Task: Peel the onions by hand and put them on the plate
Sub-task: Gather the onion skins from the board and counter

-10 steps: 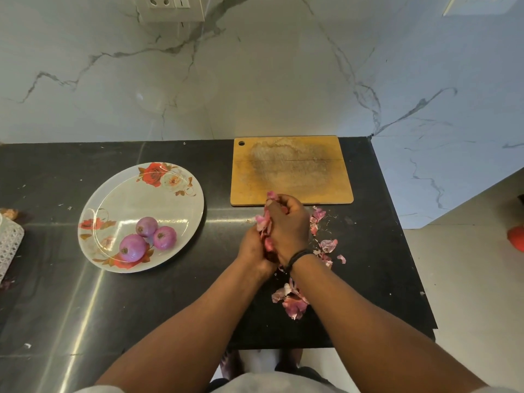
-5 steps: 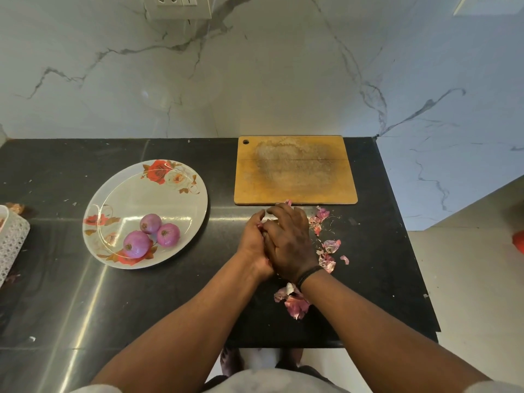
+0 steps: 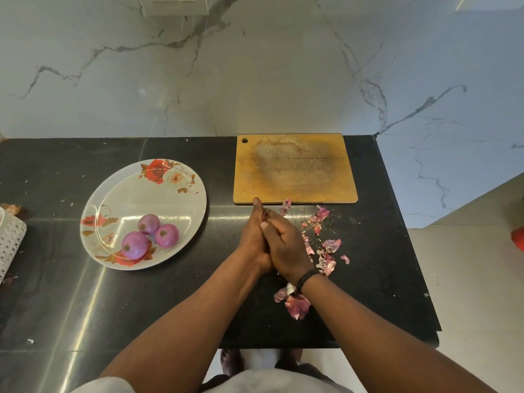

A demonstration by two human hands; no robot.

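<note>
Two bare hands were pressed together just in front of me over the dark counter, the left hand (image 3: 255,239) cupped beneath and the right hand (image 3: 286,245) folded over it, fingers curled. A sliver of purple showed between the fingertips, so I judged they held a small onion there, though the onion itself was almost wholly hidden and I could not tell how much skin it kept.

Near my right wrist lay a heap of pink papery onion skins (image 3: 295,304), and more flakes were scattered to the right of the hands. Left of the hands sat the oval white plate with red rose print (image 3: 175,177), carrying three peeled purple onions (image 3: 147,236) touching one another toward its near rim.

I saw a few risks. With both palms clamped so tightly, a slick peeled bulb could squirt out and roll off the near edge to the floor. Loose skin clinging to my fingers could ride along onto the plate. A fourth onion set against the three could nudge them toward the rim.

Beyond the hands lay a worn rectangular wooden cutting board (image 3: 295,171) with nothing on it. The glossy black stone countertop (image 3: 71,293) ran back to a white grey-veined marble wall (image 3: 255,66), with a pale tiled floor off to the right.
</note>
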